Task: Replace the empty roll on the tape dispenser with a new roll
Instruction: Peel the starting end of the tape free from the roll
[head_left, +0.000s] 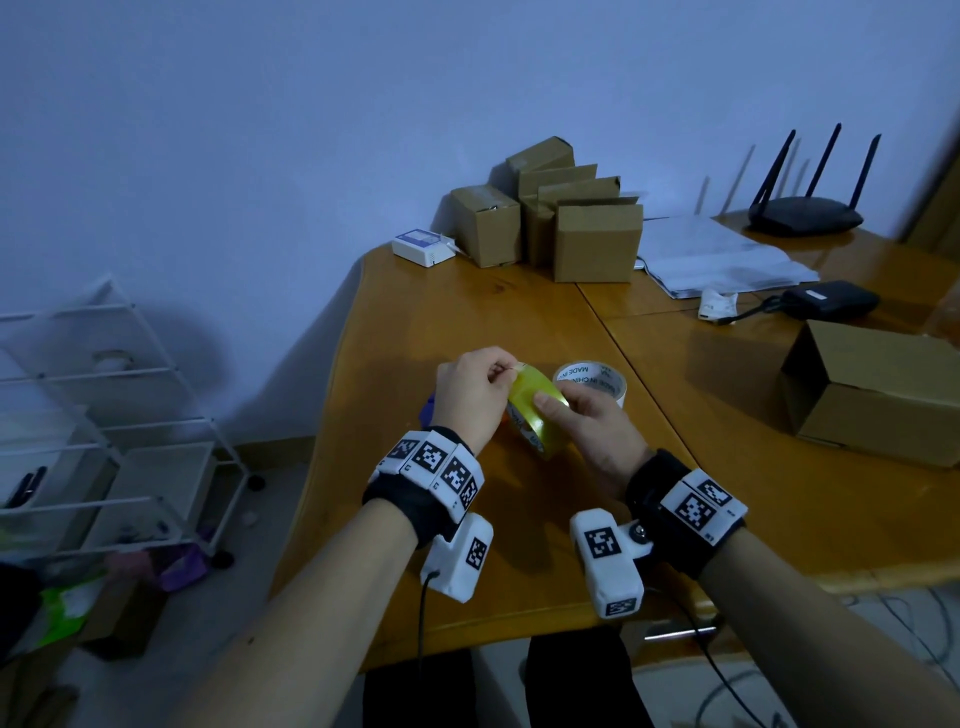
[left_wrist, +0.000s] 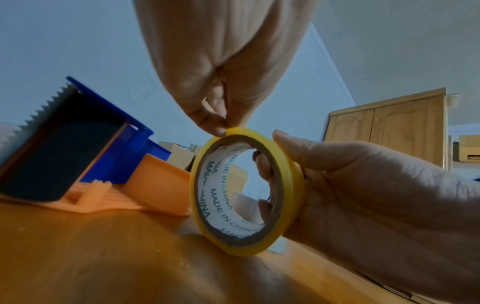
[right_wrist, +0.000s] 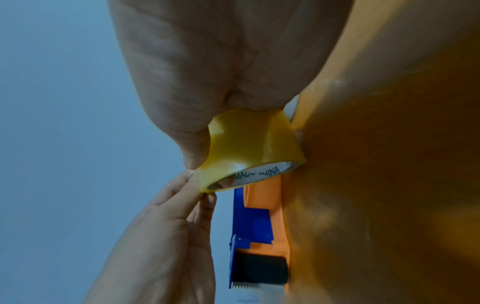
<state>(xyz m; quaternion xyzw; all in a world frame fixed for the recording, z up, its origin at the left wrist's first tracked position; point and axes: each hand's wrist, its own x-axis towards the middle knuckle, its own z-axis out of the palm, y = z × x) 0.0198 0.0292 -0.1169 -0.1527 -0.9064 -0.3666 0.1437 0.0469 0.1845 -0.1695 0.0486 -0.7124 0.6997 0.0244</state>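
A new yellow tape roll (head_left: 535, 410) (left_wrist: 288, 185) (right_wrist: 246, 144) stands on edge just above the wooden table (head_left: 467, 322). My right hand (head_left: 582, 421) (left_wrist: 363, 185) grips it, thumb on the outer face, fingers through the core. My left hand (head_left: 478, 389) (left_wrist: 221, 123) (right_wrist: 197, 191) pinches the tape's edge at the top of the roll. The blue and orange tape dispenser (left_wrist: 85, 164) (right_wrist: 262, 236) lies on the table beside the roll, mostly hidden behind my left hand in the head view. The empty white core (head_left: 592, 382) lies flat behind the roll.
An open cardboard box (head_left: 878, 389) lies on its side at the right. Several small cardboard boxes (head_left: 561, 218), papers (head_left: 717, 260), a black router (head_left: 805, 208) and a black pouch (head_left: 826, 299) stand at the back. A white wire rack (head_left: 104, 415) is left of the table.
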